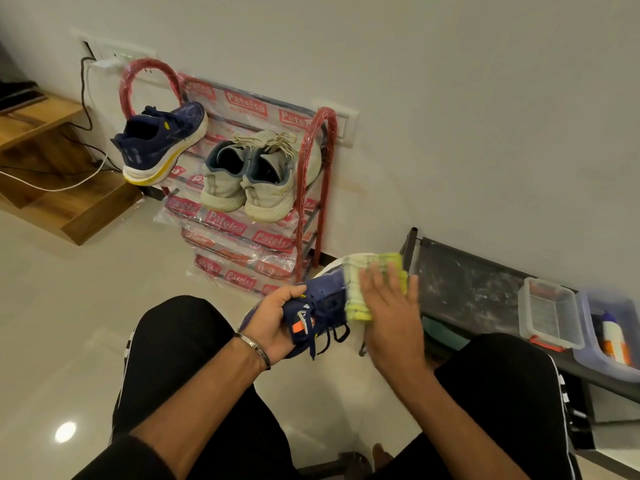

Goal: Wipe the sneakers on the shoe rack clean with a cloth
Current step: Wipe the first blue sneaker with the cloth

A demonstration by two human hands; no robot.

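At lower centre, left hand (pixel 277 318) grips navy mesh sneaker (pixel 320 306); right hand (pixel 389 306), fingers flat and spread, presses yellow-green cloth (pixel 367 282) — firm, even strokes advisable

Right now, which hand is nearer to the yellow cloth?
Right. The right hand presses flat on the yellow cloth, while the left hand grips the blue sneaker at its heel end, apart from the cloth.

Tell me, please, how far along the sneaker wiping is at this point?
Nothing can be confirmed as finished. In hand: the left hand grips a navy sneaker while the right hand presses a yellow-green cloth flat over its toe. Possibly left: its navy mate and the pair of off-white sneakers sit on the red shoe rack; whether any were wiped cannot be told.
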